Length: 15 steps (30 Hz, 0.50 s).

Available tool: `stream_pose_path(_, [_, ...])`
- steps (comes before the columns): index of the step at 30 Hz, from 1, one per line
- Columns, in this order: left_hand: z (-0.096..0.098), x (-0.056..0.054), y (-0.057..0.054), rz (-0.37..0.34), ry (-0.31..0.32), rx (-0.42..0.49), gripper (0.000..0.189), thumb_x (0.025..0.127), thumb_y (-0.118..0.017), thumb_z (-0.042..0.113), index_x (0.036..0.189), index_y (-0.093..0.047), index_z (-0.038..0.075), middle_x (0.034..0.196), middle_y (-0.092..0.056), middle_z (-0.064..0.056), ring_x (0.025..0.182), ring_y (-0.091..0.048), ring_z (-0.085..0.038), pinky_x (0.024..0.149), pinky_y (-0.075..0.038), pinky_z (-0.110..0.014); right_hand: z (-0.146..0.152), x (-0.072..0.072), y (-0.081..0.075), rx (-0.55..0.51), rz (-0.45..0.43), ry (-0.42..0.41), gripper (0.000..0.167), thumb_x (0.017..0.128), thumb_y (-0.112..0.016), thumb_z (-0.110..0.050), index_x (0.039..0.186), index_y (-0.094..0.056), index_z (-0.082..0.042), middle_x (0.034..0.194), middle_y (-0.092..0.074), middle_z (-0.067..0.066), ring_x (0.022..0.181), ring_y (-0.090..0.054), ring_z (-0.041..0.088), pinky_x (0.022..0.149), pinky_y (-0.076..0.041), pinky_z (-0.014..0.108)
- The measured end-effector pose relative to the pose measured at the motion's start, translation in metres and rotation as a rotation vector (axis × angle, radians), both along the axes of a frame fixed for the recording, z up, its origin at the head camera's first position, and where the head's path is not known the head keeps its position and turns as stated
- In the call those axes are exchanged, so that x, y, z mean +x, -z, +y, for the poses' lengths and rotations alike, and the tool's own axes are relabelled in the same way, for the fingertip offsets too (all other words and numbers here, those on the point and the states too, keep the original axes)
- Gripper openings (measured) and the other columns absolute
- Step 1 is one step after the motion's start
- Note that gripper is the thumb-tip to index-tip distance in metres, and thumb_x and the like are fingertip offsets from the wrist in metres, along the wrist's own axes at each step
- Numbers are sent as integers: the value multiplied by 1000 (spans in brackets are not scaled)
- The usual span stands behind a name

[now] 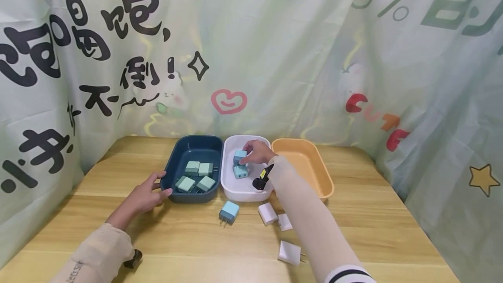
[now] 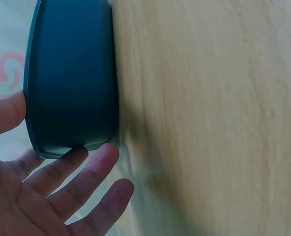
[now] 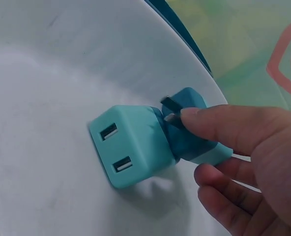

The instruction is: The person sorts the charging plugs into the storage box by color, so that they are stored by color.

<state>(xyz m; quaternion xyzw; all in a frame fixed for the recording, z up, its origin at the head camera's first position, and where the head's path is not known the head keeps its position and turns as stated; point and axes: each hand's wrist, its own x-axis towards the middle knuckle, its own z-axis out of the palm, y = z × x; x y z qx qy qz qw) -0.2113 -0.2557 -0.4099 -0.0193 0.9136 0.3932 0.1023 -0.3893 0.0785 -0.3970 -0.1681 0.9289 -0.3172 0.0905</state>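
In the head view my right hand is inside the white tray. It pinches a blue USB charger between thumb and fingers. The right wrist view shows the thumb at the prongs of this charger, whose body meets a second blue charger with two USB ports facing out. My left hand rests at the near left corner of the dark blue tray. Its thumb touches the rim, and the other fingers spread loosely by the wall. Several pale green chargers lie in that dark tray.
An orange tray stands right of the white one, partly behind my right arm. On the wooden table in front lie a blue charger and white chargers, one partly covered by my sleeve. A printed curtain hangs behind.
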Motion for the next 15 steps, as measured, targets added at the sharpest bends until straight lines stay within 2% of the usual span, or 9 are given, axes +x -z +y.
stream_pose_path(7, [0, 0, 1, 10, 0, -10, 74, 97, -59, 34, 150, -19, 2, 143, -32, -40, 110, -58, -48, 89, -47, -59, -3, 2, 0, 34, 70, 79, 44, 74, -85, -25, 106, -64, -4, 95, -64, 7, 90, -57, 22, 83, -47, 32])
stream_pose_path(12, [0, 0, 1, 18, 3, -13, 75, 97, -59, 36, 150, -20, 2, 143, -33, -40, 110, -59, -47, 89, -46, -59, -5, 1, 3, 30, 52, 153, 44, 75, -85, -28, 106, -63, -6, 97, -63, 6, 90, -56, 22, 84, -49, 32])
stream_pose_path(15, [-1, 0, 1, 17, 3, -11, 75, 96, -59, 37, 150, -20, 2, 143, -33, -39, 109, -60, -46, 89, -46, -59, -6, 0, 4, 32, 52, 169, 43, 74, -85, -27, 105, -63, -6, 96, -63, 5, 90, -56, 22, 83, -49, 32])
